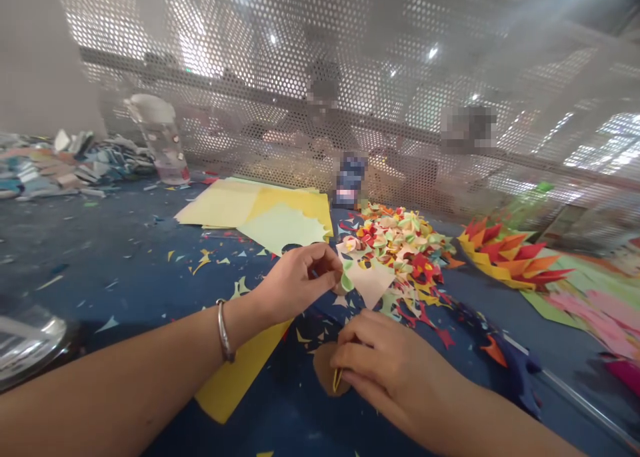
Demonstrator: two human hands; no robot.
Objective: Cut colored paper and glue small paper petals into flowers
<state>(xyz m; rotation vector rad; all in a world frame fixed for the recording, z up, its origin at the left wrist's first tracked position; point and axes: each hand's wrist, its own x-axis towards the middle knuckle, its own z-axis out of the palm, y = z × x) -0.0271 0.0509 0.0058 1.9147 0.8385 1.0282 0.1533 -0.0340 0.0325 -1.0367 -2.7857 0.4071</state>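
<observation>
My left hand, with a silver bangle at the wrist, is closed in a pinch on a small light green paper piece. Just beyond its fingertips lies a pale pink paper sheet with cut-out edges. Nearer to me, my right hand pinches a small yellow paper piece, seen edge-on. Beneath those fingers is a brown rounded piece, partly covered by the hand. A yellow paper strip lies under my left wrist.
A heap of colourful paper scraps sits at the mesh partition. Stacked yellow and pale sheets lie behind my left hand. A phone, a lidded cup and a red-orange paper fan shape stand around. People are beyond the mesh.
</observation>
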